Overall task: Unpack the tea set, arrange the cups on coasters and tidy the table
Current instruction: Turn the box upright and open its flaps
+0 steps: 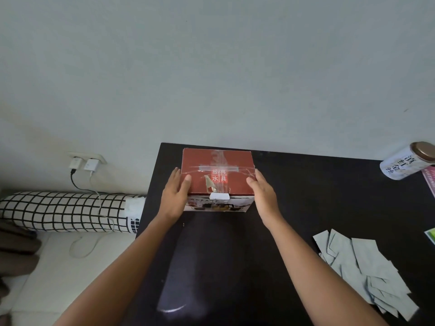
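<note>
A red cardboard tea set box (217, 177), taped shut with clear tape across its lid, stands on the black table (306, 184) near the far left corner. My left hand (175, 196) presses against the box's left side with the thumb on the lid. My right hand (263, 192) presses against its right side, thumb on the lid edge. Both hands grip the box between them. No cups or coasters are in sight.
A pile of several grey-blue paper packets (362, 269) lies at the table's right front. A white tea tin (407, 163) lies at the far right, beside a pink item (429, 180). A checkered bolster (66, 211) and charger cables (91, 184) are left of the table.
</note>
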